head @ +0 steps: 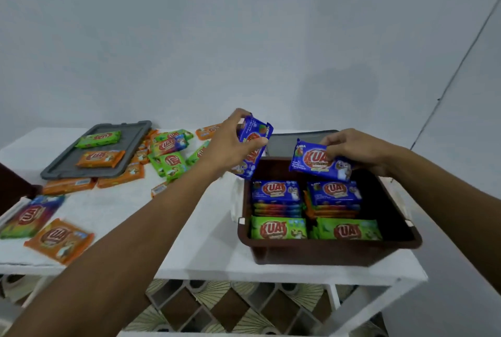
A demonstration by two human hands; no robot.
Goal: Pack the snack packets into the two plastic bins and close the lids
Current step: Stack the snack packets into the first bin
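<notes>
A brown plastic bin stands on the white table at the right, holding stacked blue, orange and green snack packets. My left hand grips a blue packet upright above the bin's back left corner. My right hand pinches a second blue packet, tilted over the bin's back edge. A grey lid lies at the back left with a green and an orange packet on it. Loose green and orange packets are scattered beside that lid.
Another grey lid stands behind the brown bin. An orange packet and a rainbow-coloured one lie near the table's front left edge. A dark object sits at the far left. Patterned floor shows below the table.
</notes>
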